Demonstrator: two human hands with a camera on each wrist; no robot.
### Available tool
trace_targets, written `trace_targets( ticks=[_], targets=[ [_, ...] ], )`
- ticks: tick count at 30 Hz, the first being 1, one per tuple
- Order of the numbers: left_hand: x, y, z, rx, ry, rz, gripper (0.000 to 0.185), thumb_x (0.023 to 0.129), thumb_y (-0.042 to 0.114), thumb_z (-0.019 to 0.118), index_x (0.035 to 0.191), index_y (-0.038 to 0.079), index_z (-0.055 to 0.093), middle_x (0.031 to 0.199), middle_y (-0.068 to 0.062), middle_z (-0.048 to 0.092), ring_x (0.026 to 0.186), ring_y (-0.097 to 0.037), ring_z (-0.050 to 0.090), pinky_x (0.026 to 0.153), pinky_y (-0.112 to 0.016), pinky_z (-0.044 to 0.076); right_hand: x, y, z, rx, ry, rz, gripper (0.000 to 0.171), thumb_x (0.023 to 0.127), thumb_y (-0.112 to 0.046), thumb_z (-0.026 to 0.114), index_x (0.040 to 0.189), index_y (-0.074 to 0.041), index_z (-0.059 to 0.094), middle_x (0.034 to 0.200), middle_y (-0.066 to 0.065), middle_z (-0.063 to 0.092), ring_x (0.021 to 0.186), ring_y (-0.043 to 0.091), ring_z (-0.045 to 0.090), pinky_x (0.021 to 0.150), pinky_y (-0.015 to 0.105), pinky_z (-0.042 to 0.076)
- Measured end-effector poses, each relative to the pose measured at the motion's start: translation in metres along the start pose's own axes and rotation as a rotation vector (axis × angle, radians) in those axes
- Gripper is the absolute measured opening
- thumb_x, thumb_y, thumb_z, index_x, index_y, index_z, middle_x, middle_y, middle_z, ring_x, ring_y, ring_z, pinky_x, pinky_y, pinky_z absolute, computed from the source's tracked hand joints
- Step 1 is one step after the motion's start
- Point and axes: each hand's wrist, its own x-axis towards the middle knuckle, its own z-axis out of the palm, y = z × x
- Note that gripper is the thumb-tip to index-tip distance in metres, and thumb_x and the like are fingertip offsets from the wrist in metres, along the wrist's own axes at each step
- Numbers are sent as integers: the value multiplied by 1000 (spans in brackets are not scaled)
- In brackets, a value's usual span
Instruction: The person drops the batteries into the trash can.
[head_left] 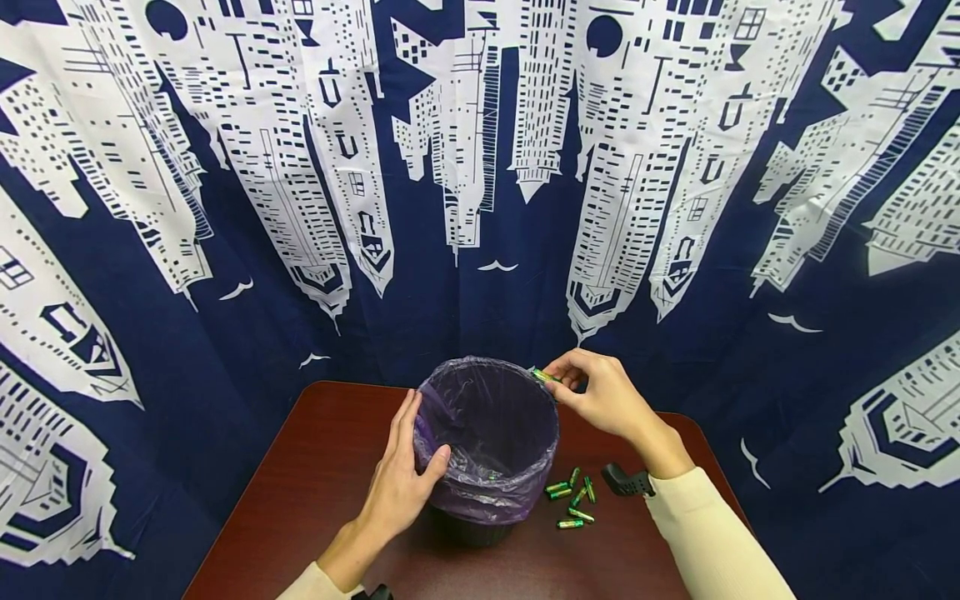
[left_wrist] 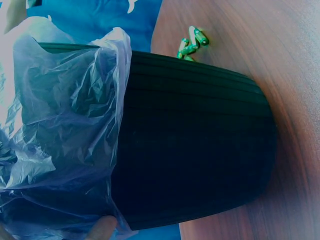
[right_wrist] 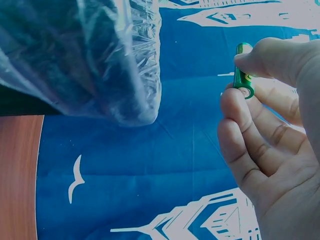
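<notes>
A dark trash can (left_wrist: 195, 140), lined with a translucent purple bag (head_left: 495, 504) folded over its rim, stands upright on the table. My left hand (head_left: 397, 483) rests against its left side, fingers extended along the liner and thumb near the front rim. Between the thumb and fingers of my right hand (head_left: 603, 396) is a green AA-style battery (right_wrist: 243, 75), pinched beside the far right rim. Several similar batteries (head_left: 570, 524) lie loose on the tabletop to the right of the can. Small green specks show through the liner at the bottom, too obscured to identify.
The dark reddish wooden table (head_left: 322, 467) carries the can near its middle. Behind and around it hangs a navy curtain (head_left: 480, 308) with white upside-down skyscrapers. A black wrist strap piece (head_left: 626, 481) juts out by the right wrist.
</notes>
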Motion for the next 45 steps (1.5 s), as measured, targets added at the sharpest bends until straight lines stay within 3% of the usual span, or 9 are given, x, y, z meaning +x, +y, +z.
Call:
trace_targets(
  ticks=[5,11,18,29,39,45],
  targets=[
    [1,0,2,-16,-6,3,95,108,44,76,186,17,29,195,-6,27,169,-47,50,117,-77,57,9,-4,-1,6,-19,17,12,99,-9,90,110,-14,87,96,-4,81,82,6,71,77,26,62],
    [2,-1,4,-21,-11,2,95,108,44,76,186,16,29,195,-6,26,170,-47,49,118,-78,56,20,-7,1,16,-51,35,10,101,-11,89,110,-13,87,99,-2,81,84,8,73,80,37,67],
    [1,0,3,-17,-14,-5,95,108,46,74,186,16,28,196,-6,26,171,-46,48,119,-78,55,32,-8,9,35,-69,33,7,101,-12,88,108,-13,87,96,-1,80,80,7,71,74,24,60],
    [1,-1,3,-18,-14,-9,95,108,44,75,186,17,28,196,-5,26,171,-46,48,119,-79,55,40,-9,16,54,-119,63,7,101,-11,89,107,-12,87,95,0,80,78,9,69,72,22,59],
    [0,-1,2,-19,-6,-3,94,108,44,75,186,17,29,195,-6,26,170,-48,48,118,-79,55,41,-8,21,-73,-154,58,21,102,-24,91,118,-11,88,109,3,79,91,11,71,84,32,60],
    [1,-1,1,-13,-3,-9,94,108,41,75,186,17,29,196,-6,26,169,-47,50,119,-79,55,39,-10,21,-65,-161,57,23,103,-24,90,120,-8,87,112,5,80,95,16,74,86,36,62]
  ],
)
